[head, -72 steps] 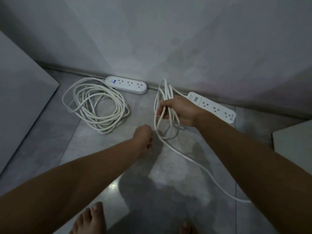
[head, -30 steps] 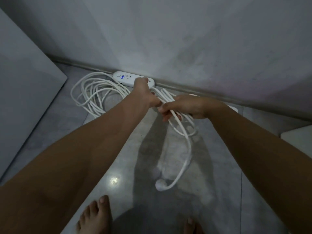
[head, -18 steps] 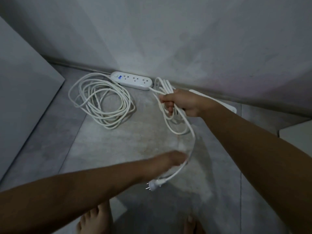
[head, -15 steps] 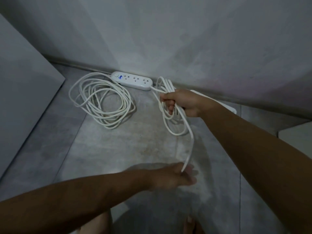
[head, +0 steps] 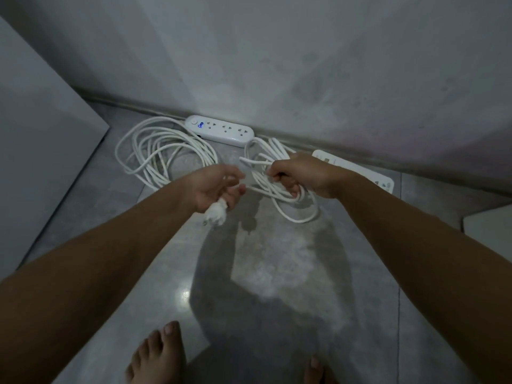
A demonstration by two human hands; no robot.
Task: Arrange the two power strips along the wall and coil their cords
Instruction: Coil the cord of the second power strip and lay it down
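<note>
A white rounded power strip with a blue light lies against the wall, its cord coil flat on the floor to its left. A second, flat white power strip lies along the wall to the right, partly hidden by my right forearm. My right hand is shut on a bundle of loops of the second cord, held just above the floor. My left hand grips that cord's free end, with the white plug hanging below my palm.
A grey wall with a skirting strip runs across the back. A grey panel stands at the left and a pale block at the right edge. My bare feet are on the tiled floor at the bottom.
My left hand picked up the cord's free end near the floor and raised it toward my right hand; the plug now hangs from my left palm. The right hand kept its loops.
</note>
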